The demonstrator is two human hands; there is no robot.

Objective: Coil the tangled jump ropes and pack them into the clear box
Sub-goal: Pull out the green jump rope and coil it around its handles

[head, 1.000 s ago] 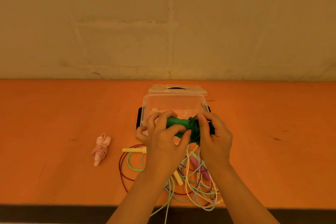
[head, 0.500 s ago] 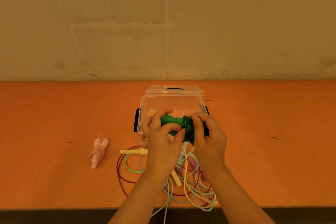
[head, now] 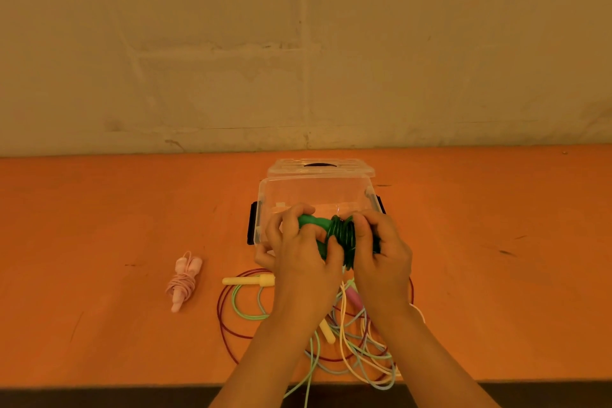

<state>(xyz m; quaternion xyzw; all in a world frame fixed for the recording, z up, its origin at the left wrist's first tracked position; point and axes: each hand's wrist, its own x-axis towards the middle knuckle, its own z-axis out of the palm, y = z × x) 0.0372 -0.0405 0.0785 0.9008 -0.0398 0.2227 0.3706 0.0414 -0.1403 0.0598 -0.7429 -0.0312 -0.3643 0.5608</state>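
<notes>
The green jump rope [head: 342, 235] is wound around its handles and held just above the near rim of the clear box [head: 318, 195], not yet inside; the left hand [head: 303, 253] grasps a handle, the right hand [head: 381, 252] clasps the coil; a coiled pink rope [head: 183, 278] lies unpacked on the orange table [head: 99, 225]; the tangled ropes [head: 347, 341] nearer the person remain uncoiled; the box appears empty, so most of the work is judged outstanding.

More green rope [head: 342, 237] wound on
</notes>
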